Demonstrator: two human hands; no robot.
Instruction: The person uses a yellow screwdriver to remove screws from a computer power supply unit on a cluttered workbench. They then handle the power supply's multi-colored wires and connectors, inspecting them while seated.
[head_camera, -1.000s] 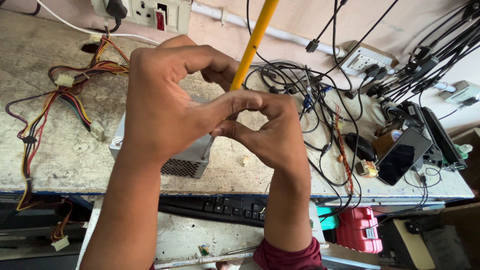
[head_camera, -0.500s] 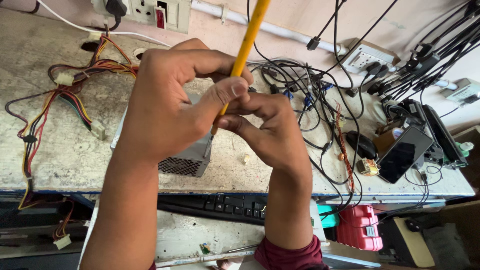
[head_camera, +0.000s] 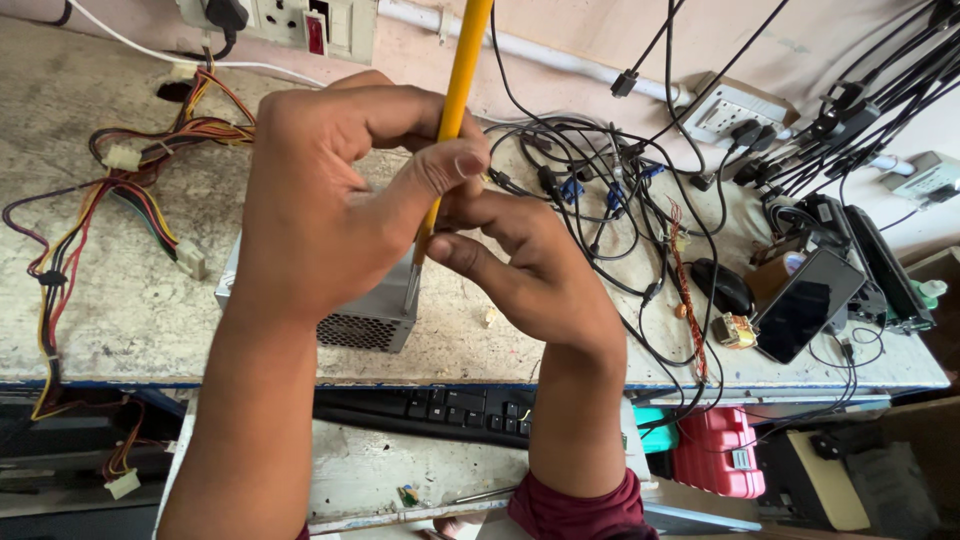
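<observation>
Left hand (head_camera: 330, 200) closed around a yellow screwdriver (head_camera: 455, 95), thumb pressing the handle to keep it upright. Right hand (head_camera: 530, 275) curled, fingertips pinching at the metal shaft to guide it. Both held above a grey metal box (head_camera: 375, 320) near the worktop's (head_camera: 120, 320) front edge.

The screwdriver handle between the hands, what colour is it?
Yellow. The screwdriver handle shows best in the head view, gripped by the left hand with the right hand beside it.
</observation>
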